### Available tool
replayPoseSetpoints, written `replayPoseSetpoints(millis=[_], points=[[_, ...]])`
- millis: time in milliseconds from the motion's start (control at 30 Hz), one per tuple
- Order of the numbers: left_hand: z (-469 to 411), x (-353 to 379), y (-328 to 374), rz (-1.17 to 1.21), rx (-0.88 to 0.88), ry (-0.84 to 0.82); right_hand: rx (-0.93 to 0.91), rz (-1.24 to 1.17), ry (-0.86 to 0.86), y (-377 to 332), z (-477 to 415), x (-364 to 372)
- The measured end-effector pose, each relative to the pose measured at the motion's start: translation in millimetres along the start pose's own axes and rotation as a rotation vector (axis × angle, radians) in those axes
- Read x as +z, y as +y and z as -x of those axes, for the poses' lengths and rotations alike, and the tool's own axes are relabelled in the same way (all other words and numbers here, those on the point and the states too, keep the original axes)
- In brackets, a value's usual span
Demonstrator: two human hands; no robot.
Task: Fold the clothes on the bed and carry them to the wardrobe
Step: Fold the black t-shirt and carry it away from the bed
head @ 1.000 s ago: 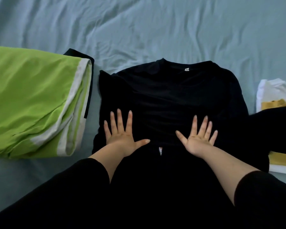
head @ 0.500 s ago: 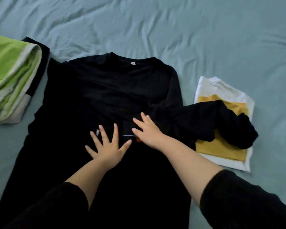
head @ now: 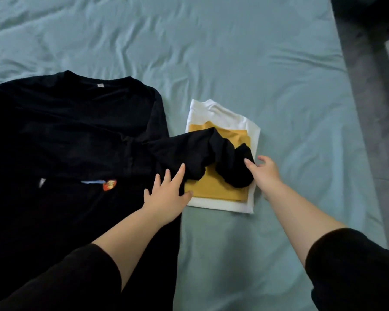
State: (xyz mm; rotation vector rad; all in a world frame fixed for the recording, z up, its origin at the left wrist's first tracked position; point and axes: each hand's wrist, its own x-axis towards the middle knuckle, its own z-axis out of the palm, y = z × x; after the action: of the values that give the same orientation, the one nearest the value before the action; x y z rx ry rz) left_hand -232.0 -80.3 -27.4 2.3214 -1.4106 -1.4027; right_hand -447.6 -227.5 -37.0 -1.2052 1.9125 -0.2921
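My big black shirt (head: 76, 135) lies flat on the blue-green bed sheet (head: 245, 63), with the neck hole at the far end. A tiny white tag sits inside the neck. Near the middle of the shirt I can see a small orange and blue patch (head: 108, 184) peeking out.

One long black sleeve (head: 207, 153) flops off to the right. It lies in a bumpy heap on top of a small folded pile (head: 225, 205) (white cloth at the bottom, yellow cloth (head: 213, 187) on top). The pile sits just beside the shirt on the sheet.

My left hand (head: 166, 196) rests flat on the edge of the shirt, right where the sleeve starts. Its fingers are spread out and are not holding anything.

My right hand (head: 265, 173) is at the end of the sleeve. Its fingers are open, and one fingertip touches the black cuff, but they have not closed on it.

Both of my arms have dark sleeves pushed up. Past the right side of the bed there is a gray floor (head: 373, 108).
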Motion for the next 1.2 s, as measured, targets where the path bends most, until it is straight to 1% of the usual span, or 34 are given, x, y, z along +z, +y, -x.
replayPoseSetpoints(millis=[67, 100, 167, 200, 300, 333, 433, 500, 533, 567, 633, 667, 733, 800, 900, 933, 1000, 1100, 1167, 1200], points=[[-2.6, 5.5, 12.0, -0.019, -0.048, 0.030, -0.056, 0.103, 0.027, 4.3, -8.8, -8.3], [-2.5, 8.5, 17.9, -0.050, -0.072, 0.063, -0.104, 0.115, 0.040, 5.4, -11.2, -15.2], [0.3, 14.5, 30.8, -0.121, -0.095, 0.121, -0.193, 0.071, 0.078, 6.2, -14.0, -34.5], [1.4, 17.2, 35.6, -0.142, -0.095, 0.134, -0.210, 0.010, 0.103, 5.1, -15.1, -45.0], [1.0, 23.5, 54.0, -0.173, -0.065, 0.127, -0.118, -0.289, 0.149, 0.0, -18.3, -90.5], [-0.4, 24.5, 60.4, -0.181, -0.060, 0.122, -0.108, -0.356, 0.172, -0.6, -19.6, -107.9], [-6.2, 28.8, 81.4, -0.222, -0.038, 0.123, -0.136, -0.366, 0.287, 2.1, -22.9, -161.1], [-9.9, 33.4, 97.1, -0.251, -0.019, 0.125, -0.064, -0.411, 0.343, 9.2, -25.3, -194.5], [-11.4, 34.7, 103.0, -0.255, -0.016, 0.122, -0.004, -0.475, 0.357, 12.9, -26.5, -208.7], [-13.0, 36.3, 109.9, -0.256, -0.009, 0.114, 0.059, -0.573, 0.357, 18.2, -27.8, -224.3], [-17.1, 39.2, 120.2, -0.263, 0.010, 0.094, 0.146, -0.777, 0.272, 28.0, -27.1, -252.0], [-19.2, 40.3, 123.9, -0.274, 0.019, 0.087, 0.168, -0.836, 0.196, 34.0, -26.7, -263.3], [-23.1, 42.0, 129.6, -0.304, 0.027, 0.075, 0.177, -0.859, 0.086, 47.4, -28.0, -280.4], [-26.6, 44.9, 134.3, -0.331, 0.026, 0.059, 0.139, -0.739, 0.068, 59.2, -30.2, -286.1], [-29.4, 49.7, 139.0, -0.366, 0.025, 0.045, 0.016, -0.267, 0.243, 74.2, -35.8, -285.1], [-29.8, 51.8, 140.2, -0.373, 0.028, 0.045, -0.013, -0.154, 0.298, 78.5, -38.6, -286.4], [-30.2, 56.7, 141.8, -0.381, 0.038, 0.053, -0.003, -0.092, 0.325, 84.0, -41.2, -288.5], [-32.1, 63.9, 144.4, -0.400, 0.060, 0.067, 0.049, -0.128, 0.311, 89.7, -42.3, -288.8], [-35.2, 69.7, 146.8, -0.423, 0.089, 0.075, 0.039, -0.157, 0.348, 96.0, -44.2, -287.0], [-36.8, 72.1, 147.3, -0.437, 0.102, 0.071, 0.029, -0.111, 0.376, 100.6, -45.7, -285.0]])
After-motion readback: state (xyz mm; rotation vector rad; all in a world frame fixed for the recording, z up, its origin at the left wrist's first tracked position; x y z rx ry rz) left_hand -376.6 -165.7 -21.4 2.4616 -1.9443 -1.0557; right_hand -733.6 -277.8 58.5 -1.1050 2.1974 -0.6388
